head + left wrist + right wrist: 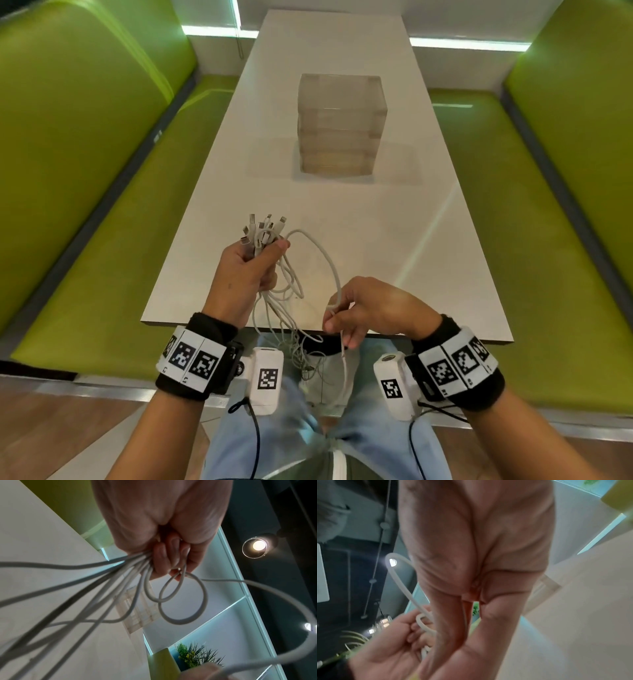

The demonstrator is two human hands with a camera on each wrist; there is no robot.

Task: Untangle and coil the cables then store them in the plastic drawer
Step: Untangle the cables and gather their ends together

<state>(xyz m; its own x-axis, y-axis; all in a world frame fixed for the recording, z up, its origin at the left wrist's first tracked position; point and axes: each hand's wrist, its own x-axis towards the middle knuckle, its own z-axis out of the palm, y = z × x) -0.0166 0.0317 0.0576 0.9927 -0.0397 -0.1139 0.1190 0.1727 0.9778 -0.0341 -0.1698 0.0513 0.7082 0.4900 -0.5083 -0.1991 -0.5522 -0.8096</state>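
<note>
Nearest, loose white cable strands hang over the person's lap below the near table edge. Just above them the right hand point(368, 310) pinches one cable loop point(322, 260) between thumb and curled fingers, so its grip is closed on that strand. To its left and slightly farther, the left hand point(248, 274) is a fist wrapped round a bundle of white cables point(262, 233); its grip is closed on the bundle, and the plug ends stick up above the knuckles. The loop arcs from that fist over to the right hand. Both hands are above the near end of the white table point(394, 219). Farther along the table, well apart from the hands, stands the clear plastic drawer unit point(339, 125), its drawers all pushed in. Green benches point(85, 171) run along both sides
</note>
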